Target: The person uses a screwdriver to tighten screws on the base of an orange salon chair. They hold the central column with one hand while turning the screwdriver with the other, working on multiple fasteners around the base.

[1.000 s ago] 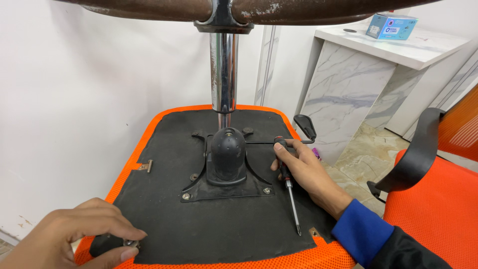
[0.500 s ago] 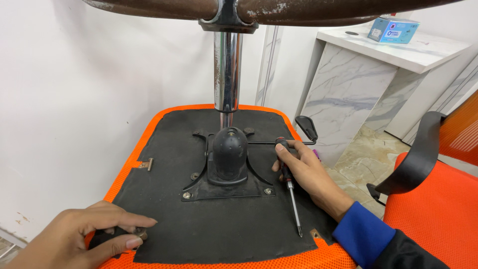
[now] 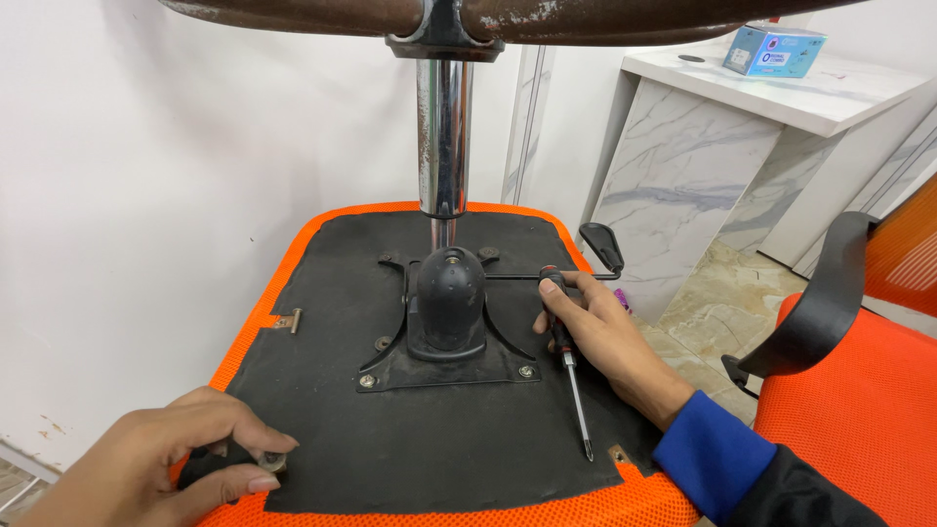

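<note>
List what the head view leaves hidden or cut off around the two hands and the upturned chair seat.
- Small metal part under the left hand: fingers cover it; kind unclear.
- Screwdriver handle: wrapped by the right hand.
- Chair base: cut by the top edge.
- Seat near edge: cut by the bottom edge.

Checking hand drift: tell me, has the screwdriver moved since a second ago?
No. The screwdriver lies in the right hand, same spot beside the black mounting plate.
</note>
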